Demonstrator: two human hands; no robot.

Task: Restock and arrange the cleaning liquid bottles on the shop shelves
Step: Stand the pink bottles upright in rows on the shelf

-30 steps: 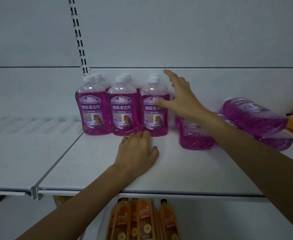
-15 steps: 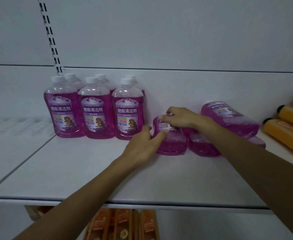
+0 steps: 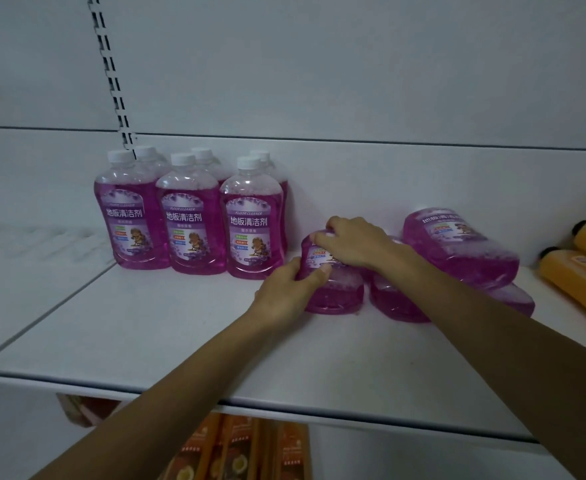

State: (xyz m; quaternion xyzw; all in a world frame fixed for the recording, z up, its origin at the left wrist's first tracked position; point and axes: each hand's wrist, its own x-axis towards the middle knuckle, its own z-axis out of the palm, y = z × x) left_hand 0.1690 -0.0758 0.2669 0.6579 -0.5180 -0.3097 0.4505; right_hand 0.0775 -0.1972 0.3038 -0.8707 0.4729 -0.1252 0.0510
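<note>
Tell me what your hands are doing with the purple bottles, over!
Left hand grips lying purple bottle at its side, right hand clasps it from above. Six upright bottles stand left. Toppled bottles crowd its right.

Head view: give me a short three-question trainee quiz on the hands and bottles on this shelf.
1. True or false: the left hand and right hand both grip the same lying purple bottle.
2. How many upright purple bottles stand in the front row?
3. The orange bottles on the shelf lie: A) left of the purple ones, B) at the far right, C) behind the upright row.
Key: 1 true; 2 three; 3 B.
</note>
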